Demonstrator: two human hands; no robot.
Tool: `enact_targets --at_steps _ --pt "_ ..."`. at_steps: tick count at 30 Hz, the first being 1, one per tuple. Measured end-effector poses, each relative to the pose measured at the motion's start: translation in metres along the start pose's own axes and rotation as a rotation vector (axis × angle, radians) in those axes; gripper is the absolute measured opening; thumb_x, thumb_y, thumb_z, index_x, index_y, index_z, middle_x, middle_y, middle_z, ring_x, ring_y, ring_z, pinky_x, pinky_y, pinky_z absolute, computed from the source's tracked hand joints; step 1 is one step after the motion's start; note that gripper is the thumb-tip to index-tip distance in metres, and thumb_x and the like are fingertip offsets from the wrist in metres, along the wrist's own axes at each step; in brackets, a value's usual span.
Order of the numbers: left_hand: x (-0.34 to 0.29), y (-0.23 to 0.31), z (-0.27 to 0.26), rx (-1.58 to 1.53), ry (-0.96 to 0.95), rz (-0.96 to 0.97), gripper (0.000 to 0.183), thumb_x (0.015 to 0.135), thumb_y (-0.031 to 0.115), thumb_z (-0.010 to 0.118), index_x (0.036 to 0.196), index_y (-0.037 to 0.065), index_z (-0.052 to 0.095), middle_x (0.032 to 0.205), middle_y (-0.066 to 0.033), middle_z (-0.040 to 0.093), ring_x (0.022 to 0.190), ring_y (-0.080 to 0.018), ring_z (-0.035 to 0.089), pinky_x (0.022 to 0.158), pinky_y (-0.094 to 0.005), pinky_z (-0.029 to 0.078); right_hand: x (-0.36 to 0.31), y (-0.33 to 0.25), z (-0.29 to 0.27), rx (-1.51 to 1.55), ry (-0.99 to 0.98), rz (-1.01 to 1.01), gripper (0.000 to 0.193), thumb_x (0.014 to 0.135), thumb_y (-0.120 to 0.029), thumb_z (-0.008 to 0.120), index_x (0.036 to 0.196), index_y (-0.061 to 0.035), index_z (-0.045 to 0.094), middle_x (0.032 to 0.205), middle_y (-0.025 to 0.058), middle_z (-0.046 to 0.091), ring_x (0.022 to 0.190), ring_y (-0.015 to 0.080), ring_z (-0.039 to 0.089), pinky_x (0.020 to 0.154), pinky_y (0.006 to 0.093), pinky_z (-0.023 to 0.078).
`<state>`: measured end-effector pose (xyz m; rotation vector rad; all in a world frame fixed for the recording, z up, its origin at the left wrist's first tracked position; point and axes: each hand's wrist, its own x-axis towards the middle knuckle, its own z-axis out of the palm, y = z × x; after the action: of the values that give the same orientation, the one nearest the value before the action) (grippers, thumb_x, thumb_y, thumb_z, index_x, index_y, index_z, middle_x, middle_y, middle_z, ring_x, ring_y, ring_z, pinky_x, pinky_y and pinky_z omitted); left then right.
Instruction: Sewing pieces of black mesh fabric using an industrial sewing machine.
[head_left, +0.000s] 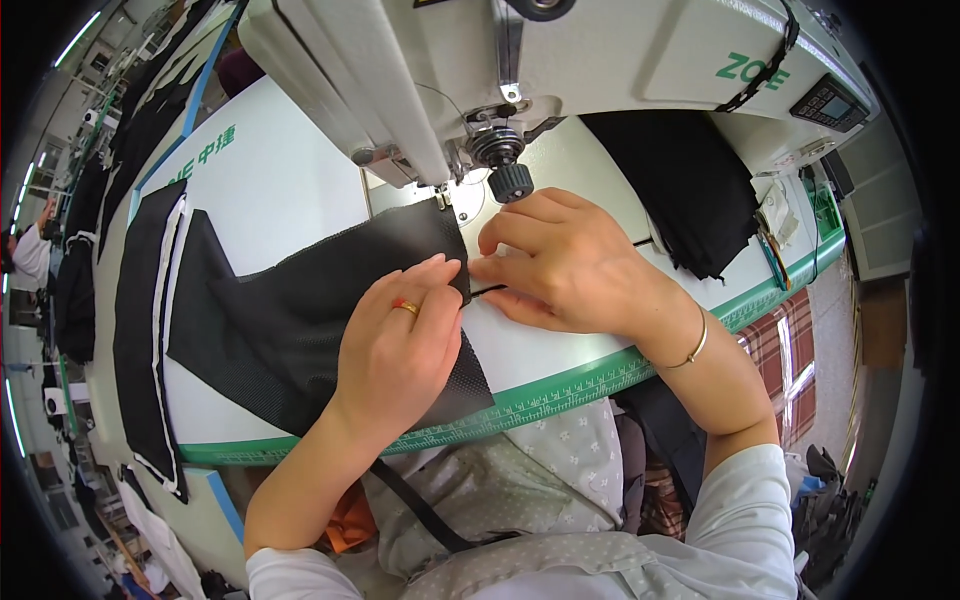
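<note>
A piece of black mesh fabric (300, 300) lies across the white sewing table, its upper right corner under the presser foot (443, 198) of a sewing machine (620, 60). My left hand (400, 325), with a ring on one finger, is closed at the fabric's right edge, fingers together and bent over it. Just to the right, my right hand (570, 260) is closed in a pinch on a thin black strip (487, 290) that runs to the fabric edge beside my left fingertips. My right fingertips are partly hidden behind the hand.
A stack of black fabric pieces (680, 190) lies right of the needle area. At the left, a black panel with a white edge (145, 330) hangs over the table's edge. Along the front runs a green ruler strip (560, 392). Orange-handled scissors or snips (773, 262) lie far right.
</note>
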<state>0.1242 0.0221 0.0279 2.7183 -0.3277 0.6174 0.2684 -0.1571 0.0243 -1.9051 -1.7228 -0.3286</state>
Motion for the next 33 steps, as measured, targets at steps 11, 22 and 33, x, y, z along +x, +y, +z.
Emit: enact_targets --at_steps 11,22,33 --pt "-0.001 -0.006 -0.016 0.041 -0.103 -0.040 0.029 0.083 0.008 0.075 0.110 0.003 0.067 0.124 -0.0113 0.067 0.118 -0.0305 0.064 0.098 -0.0395 0.050 0.002 -0.002 0.002 -0.027 -0.007 -0.020 0.023 0.073 -0.022 0.080 0.092 -0.0091 0.077 0.097 0.0000 0.065 0.095 0.0191 0.063 0.081 0.0328 0.052" --pt "0.009 -0.046 -0.012 0.185 -0.226 0.079 0.059 0.085 0.025 0.074 0.141 0.013 0.059 0.148 -0.0064 0.054 0.138 -0.0242 0.050 0.110 -0.0502 0.038 0.003 -0.001 0.002 -0.063 -0.014 -0.010 0.026 0.075 -0.019 0.077 0.099 -0.0089 0.077 0.114 0.0014 0.072 0.113 0.0205 0.064 0.098 0.0352 0.053" --pt "0.012 -0.057 -0.003 0.184 -0.080 0.208 0.038 0.087 0.018 0.076 0.123 0.010 0.071 0.130 -0.0026 0.068 0.125 -0.0197 0.063 0.111 -0.0518 0.040 0.005 0.000 0.001 -0.096 -0.038 0.082 0.040 0.076 -0.021 0.077 0.114 -0.0097 0.073 0.116 0.0049 0.068 0.112 0.0256 0.061 0.102 0.0384 0.049"
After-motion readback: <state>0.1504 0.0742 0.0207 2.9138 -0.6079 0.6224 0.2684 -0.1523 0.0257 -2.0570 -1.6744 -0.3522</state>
